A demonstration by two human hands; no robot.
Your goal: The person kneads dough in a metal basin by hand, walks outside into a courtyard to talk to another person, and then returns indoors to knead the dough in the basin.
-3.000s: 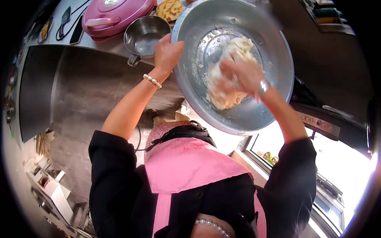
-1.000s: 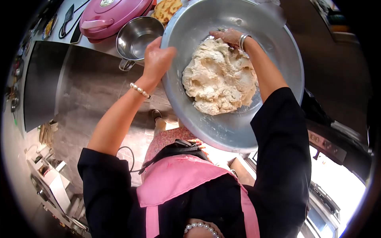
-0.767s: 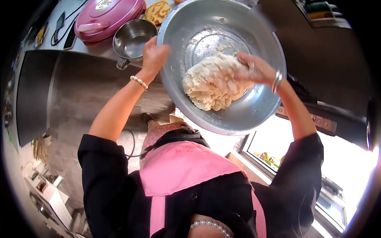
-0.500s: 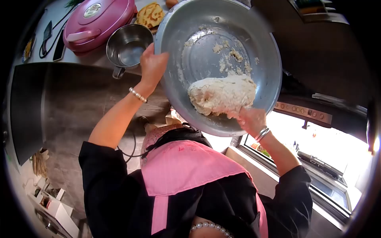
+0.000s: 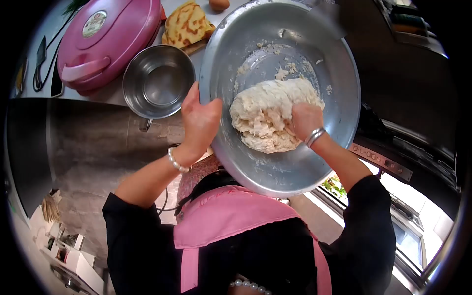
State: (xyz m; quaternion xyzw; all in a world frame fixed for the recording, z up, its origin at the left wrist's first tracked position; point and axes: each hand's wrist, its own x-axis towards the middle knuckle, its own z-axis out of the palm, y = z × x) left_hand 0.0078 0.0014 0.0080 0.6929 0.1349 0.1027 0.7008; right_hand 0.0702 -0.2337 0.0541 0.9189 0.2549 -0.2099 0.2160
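Counter point(image 5: 112, 95) ran along the far left of where I stood, dark floor point(image 5: 88, 157) on its near side. Person in black sleeves, pink apron point(image 5: 236, 216) at near centre. Big metal basin point(image 5: 280, 177) just past the apron, tilted or not I couldn't tell, its far side bare metal with dough crumbs point(image 5: 290, 67) stuck on. Pink lidded appliance point(image 5: 115, 29) on the counter, far left, lid down, handle toward the near side. Dough point(image 5: 265, 108) sat inside the basin, around the middle of its floor, one pale lump, smoother on top, ragged and folded along the near side. Steel pot point(image 5: 160, 91) between appliance and basin, its handle poking past the counter's near edge. Browned flatbread point(image 5: 187, 24) behind the pot, near the basin's far left rim.

Left hand point(image 5: 201, 120) was curled nearly closed at the basin's left rim, thumb up; fingertips hidden, so I couldn't tell how firmly it gripped. Right hand point(image 5: 307, 120) was balled up and pushed against the dough's right side; couldn't tell whether the fingers had any dough in them. Dark-handled knife point(image 5: 40, 61) lay left of the appliance. Brown egg point(image 5: 219, 4) at the far edge, right of the flatbread. Pearl bracelet point(image 5: 177, 160) on the left wrist, silver bangle point(image 5: 315, 137) on the right.
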